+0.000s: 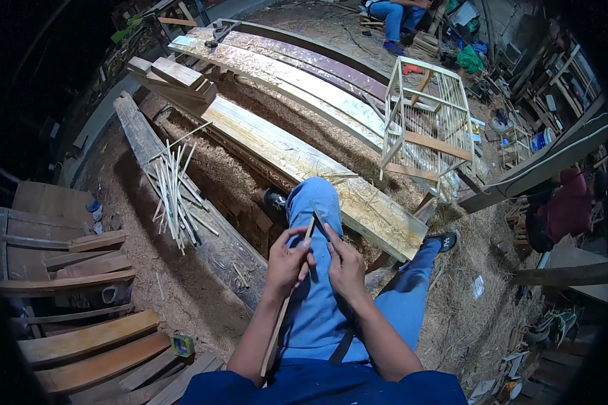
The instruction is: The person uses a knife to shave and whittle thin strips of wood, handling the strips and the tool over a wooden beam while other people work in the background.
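While the person is sitting over a blue-trousered knee (315,202), the left hand (287,260) is closing its fingers around a thin wooden stick (282,312) that is running back beside the forearm. The right hand (344,266) is pinching near the stick's upper end. The stick is looking light, springy and easily snapped, so gripping close to the worked end seems safest.

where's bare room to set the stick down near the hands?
Free: the long pale plank between the thin stick pile and the wooden cage, and the sawdust floor left of the left hand. Crowded: the beam under the stick pile, the stacked slats, and the clutter at right.
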{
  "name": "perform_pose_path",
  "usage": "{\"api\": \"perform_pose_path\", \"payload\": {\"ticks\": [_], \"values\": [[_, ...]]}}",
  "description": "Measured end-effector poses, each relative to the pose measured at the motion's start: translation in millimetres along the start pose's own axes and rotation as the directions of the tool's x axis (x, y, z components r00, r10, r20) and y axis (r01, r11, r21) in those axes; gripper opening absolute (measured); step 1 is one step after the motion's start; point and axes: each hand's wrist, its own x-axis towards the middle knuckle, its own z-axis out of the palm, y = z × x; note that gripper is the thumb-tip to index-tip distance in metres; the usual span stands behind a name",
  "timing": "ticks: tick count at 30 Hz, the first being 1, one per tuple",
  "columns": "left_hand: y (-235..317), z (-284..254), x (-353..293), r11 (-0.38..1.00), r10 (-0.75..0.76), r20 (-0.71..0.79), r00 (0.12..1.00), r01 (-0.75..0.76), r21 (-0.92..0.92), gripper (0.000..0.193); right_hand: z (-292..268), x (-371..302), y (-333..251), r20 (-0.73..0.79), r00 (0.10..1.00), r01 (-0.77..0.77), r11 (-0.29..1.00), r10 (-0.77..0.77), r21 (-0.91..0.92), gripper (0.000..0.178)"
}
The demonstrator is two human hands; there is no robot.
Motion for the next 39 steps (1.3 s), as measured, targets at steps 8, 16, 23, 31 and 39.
{"api": "perform_pose_path", "payload": {"ticks": [8,16,23,31,39], "values": [[-8.2,-4.8,29.5,0.997,0.070,-0.029,0.997,-0.069,0.046,0.020,-17.9,1.7,-5.5,0.203,0.979,-0.006,0.998,0.018,-0.061,0.046],[-12.8,-0.7,18.4,0.995,0.065,-0.145,0.987,-0.074,-0.062,0.023,-20.7,1.7,-11.5,0.231,0.973,0.004,0.989,0.030,-0.147,0.053],[-9.0,-1.9,1.8,0.997,0.067,-0.137,0.988,-0.071,-0.028,0.026,-17.9,0.9,-8.9,0.243,0.967,-0.039,0.990,0.072,-0.139,0.052],[-18.1,6.0,-27.6,0.999,0.027,-0.145,0.989,-0.021,0.038,0.029,-12.8,6.2,-4.1,0.119,0.992,-0.026,0.990,0.042,-0.136,0.055],[-4.7,3.1,2.2,0.999,0.037,-0.134,0.990,-0.039,-0.012,0.028,-25.1,-4.8,-8.0,0.232,0.972,0.044,0.995,-0.023,-0.088,0.051]]}}
